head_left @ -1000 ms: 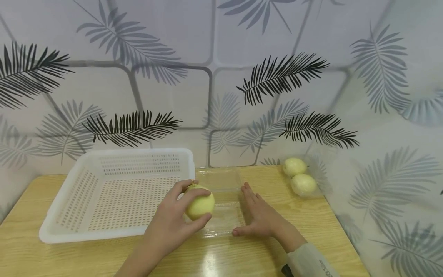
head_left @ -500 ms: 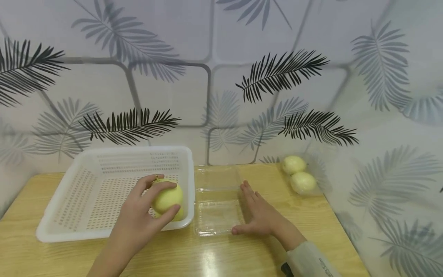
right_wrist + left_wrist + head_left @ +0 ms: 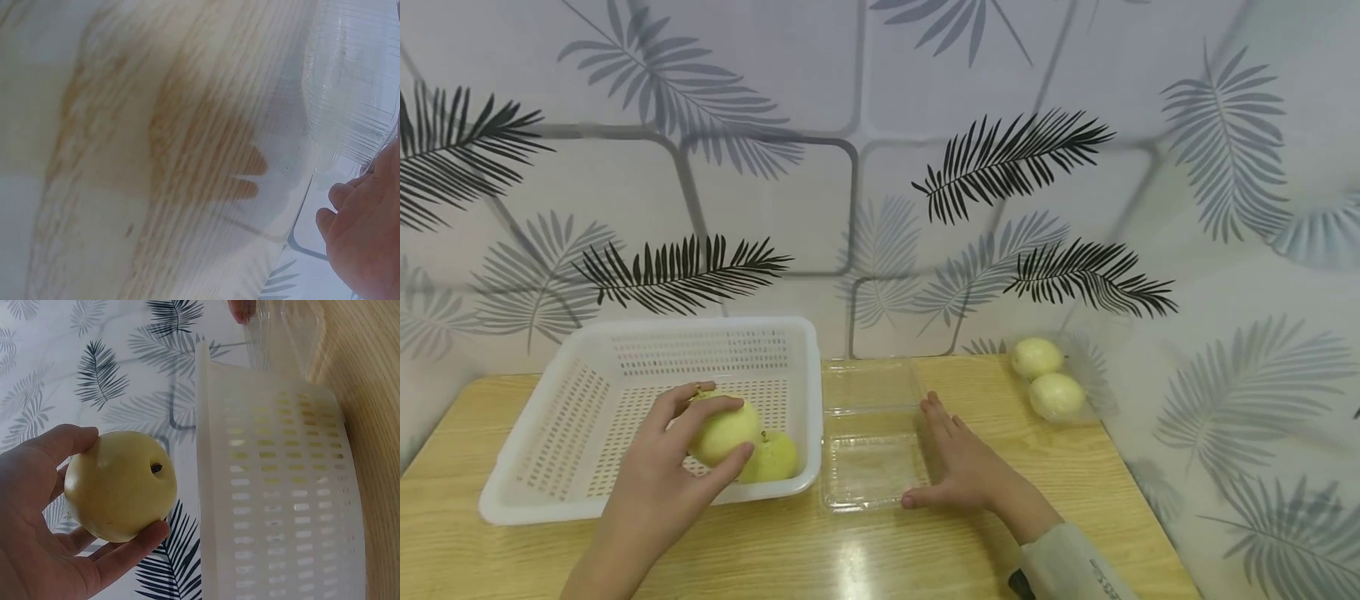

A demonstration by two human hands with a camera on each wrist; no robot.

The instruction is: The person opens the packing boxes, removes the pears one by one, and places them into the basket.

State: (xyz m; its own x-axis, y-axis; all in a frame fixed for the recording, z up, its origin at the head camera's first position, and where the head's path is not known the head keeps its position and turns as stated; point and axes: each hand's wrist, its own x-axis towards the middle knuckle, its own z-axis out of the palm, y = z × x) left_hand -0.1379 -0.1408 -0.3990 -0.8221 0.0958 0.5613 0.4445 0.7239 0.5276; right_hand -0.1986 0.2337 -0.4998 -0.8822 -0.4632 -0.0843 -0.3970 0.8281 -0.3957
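You seem partway: your left hand [image 3: 655, 471] grips a round yellow fruit [image 3: 724, 433] above the rectangular white plastic basket [image 3: 816, 392], where another fruit [image 3: 777, 460] lies. Your right hand [image 3: 966, 475], fingers straight, flanks the clear plastic box [image 3: 874, 479], with none inside.

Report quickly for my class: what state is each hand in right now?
Left hand: holding a round yellow fruit.
Right hand: open, beside the clear plastic box.

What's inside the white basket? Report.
The basket shows one yellow fruit in its near right corner; the left hand holds another fruit over the basket. Hand and held fruit cover part of its floor.
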